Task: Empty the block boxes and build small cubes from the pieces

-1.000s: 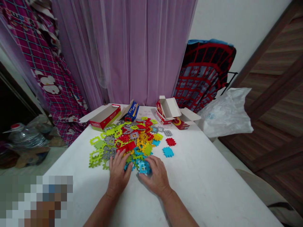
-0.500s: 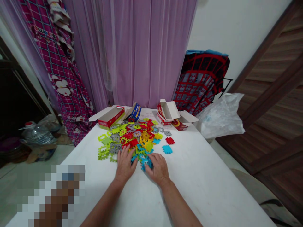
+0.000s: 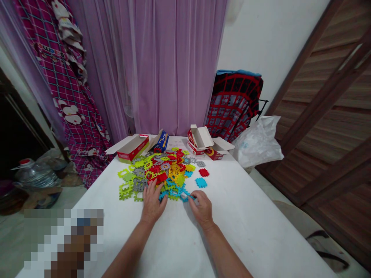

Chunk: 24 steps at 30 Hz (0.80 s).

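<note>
Worktop, white-covered, nearest of all. Close in, wrists apart: left hand with fingers loosely spread and lowered to the near edge of the heap, fingertips by a flat red piece (contact hard to tell); right hand pinched on the edge of a blue notched frame, right at the heap's near right corner.

Just beyond, a flat, overlapping heap of notched plastic tiles in lime green, grey, red, yellow and blue. To its right, apart from it, a single blue tile and, a little farther, a single red tile.

Along the far edge, a red-and-green carton, a blue carton, an upper red carton and a lower red carton (flaps hanging open on most). Off to the right, a crumpled white plastic bag; behind, red-and-black checked cloth. Farthest back, a purple curtain.
</note>
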Tool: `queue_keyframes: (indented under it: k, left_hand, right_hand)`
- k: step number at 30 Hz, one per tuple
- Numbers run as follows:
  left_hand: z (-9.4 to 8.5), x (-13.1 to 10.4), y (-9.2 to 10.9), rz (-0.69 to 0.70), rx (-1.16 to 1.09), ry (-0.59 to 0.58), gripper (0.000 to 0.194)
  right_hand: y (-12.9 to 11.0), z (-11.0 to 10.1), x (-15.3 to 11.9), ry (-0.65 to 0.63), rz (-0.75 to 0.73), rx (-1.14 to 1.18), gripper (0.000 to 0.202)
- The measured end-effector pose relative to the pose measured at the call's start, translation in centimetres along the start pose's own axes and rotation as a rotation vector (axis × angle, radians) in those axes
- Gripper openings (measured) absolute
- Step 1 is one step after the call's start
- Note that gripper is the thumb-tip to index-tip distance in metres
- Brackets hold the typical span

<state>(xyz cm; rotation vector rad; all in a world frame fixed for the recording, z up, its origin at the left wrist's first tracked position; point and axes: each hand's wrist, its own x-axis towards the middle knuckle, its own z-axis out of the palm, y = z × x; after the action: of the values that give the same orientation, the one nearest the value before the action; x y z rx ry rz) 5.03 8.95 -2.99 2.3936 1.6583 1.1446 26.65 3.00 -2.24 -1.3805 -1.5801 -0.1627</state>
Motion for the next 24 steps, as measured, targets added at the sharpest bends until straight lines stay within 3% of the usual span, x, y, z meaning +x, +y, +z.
queue_keyframes:
  k: [2,6,8,11,15,19,24]
  left_hand:
    - [0.0,0.0,-0.1,0.004,-0.006,-0.002,0.041]
    - [0.1,0.1,-0.2,0.001,-0.015,0.012,0.041]
    - [0.1,0.1,-0.2,-0.008,-0.020,0.026,0.040]
    - [0.1,0.2,-0.3,-0.024,-0.030,0.034,0.041]
    - [0.1,0.2,-0.5,-0.040,-0.051,0.044,0.041]
    - [0.1,0.2,-0.7,-0.048,-0.050,0.046,0.042]
    - [0.2,0.3,-0.9,-0.040,-0.060,0.032,0.042]
  right_hand:
    - [1.2,-1.5,-0.3,0.028,0.034,-0.109,0.014]
    - [2.6,-4.1,-1.6,-0.160,0.036,-0.178,0.011]
    - [2.8,-4.8,-2.3,-0.194,0.053,-0.161,0.013]
    - [2.9,-5.1,-2.8,-0.142,0.144,-0.194,0.015]
    - [2.9,-5.2,-2.8,-0.198,0.206,-0.257,0.026]
    - [2.9,-5.3,-2.8,-0.247,0.241,-0.272,0.025]
    - [3.2,-5.1,-3.0,-0.193,0.238,-0.265,0.031]
